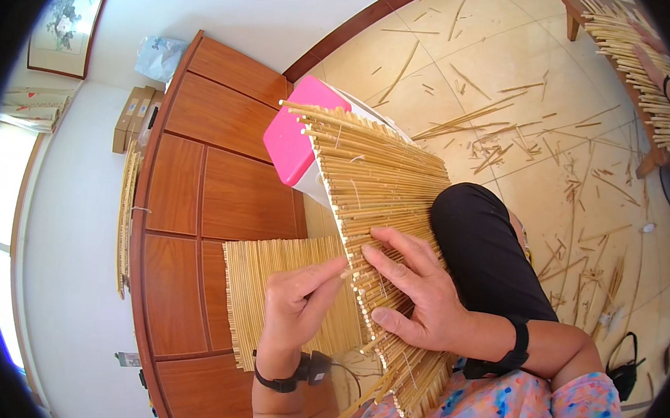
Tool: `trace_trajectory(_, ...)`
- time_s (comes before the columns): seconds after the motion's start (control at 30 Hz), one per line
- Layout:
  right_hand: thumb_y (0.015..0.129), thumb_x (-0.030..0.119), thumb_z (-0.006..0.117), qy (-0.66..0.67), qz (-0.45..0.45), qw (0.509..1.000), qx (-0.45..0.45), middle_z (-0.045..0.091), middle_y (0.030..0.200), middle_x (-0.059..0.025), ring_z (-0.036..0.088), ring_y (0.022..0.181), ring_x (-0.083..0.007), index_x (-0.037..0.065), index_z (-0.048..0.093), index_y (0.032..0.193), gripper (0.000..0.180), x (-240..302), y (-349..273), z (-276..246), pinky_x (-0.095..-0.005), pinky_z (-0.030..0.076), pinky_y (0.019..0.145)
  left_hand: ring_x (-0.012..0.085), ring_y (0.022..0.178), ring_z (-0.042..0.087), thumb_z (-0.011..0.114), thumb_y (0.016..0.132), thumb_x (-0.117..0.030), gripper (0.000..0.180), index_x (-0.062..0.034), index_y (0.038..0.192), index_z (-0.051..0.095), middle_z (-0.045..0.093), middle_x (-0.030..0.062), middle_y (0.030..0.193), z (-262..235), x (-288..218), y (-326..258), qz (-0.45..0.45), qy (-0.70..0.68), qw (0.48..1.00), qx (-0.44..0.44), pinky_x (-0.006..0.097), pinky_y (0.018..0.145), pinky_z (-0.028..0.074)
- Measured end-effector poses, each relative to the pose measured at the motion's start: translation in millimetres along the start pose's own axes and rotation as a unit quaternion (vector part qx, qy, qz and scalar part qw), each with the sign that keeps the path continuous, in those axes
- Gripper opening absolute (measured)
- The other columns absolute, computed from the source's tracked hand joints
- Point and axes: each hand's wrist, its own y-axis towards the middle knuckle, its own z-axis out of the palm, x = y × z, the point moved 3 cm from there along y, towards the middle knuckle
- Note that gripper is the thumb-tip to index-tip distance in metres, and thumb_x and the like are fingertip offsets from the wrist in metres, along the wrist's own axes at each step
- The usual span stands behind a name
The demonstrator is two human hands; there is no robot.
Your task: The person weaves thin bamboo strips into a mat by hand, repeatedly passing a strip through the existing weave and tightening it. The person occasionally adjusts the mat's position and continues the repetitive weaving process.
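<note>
A mat of thin straw-coloured stalks [387, 185], bound with pale string, lies slanting across my lap and over the pink-lidded white box. My right hand [426, 297] rests on top of it, palm down with fingers spread. At the mat's left edge, the fingertips of my left hand [297, 300] press together beside the stalk ends. Whatever they pinch is too small to tell. A few stalks [360, 401] stick out past the lower left end of the mat.
The pink lid [305, 129] belongs to a box beside a wooden cabinet [197, 176]. Another stalk mat [279, 283] leans on the cabinet. Broken stalks [495, 146] litter the tiled floor. At upper right another person's hands touch a stalk mat [632, 67] on a wooden bench.
</note>
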Motion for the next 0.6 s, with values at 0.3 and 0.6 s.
trace_trajectory(0.3,0.088,0.033,0.075,-0.008,0.0,1.0,0.003,0.045,0.149,-0.0227,0.047,0.131,-0.0429,0.003,0.053,0.145,0.068,0,-1,-2,-0.0486,0.039,0.11,0.0116,0.068,0.062,0.065,0.089,0.011,0.027,0.001,0.113,0.074,0.068,0.0083,0.08,4,4,-5,-0.032,-0.073,0.997,-0.02,0.023,0.061,0.047)
trace_trajectory(0.6,0.093,0.04,0.066,-0.014,0.002,1.0,0.025,0.044,0.15,-0.0246,0.047,0.132,-0.0418,0.002,0.051,0.146,0.067,0,0,-5,-0.0475,0.036,0.112,0.0115,0.068,0.054,0.069,0.085,0.012,0.023,0.0013,0.105,0.075,0.057,0.0045,0.079,0,-10,12,-0.056,-0.07,0.996,0.0,0.024,0.06,0.04)
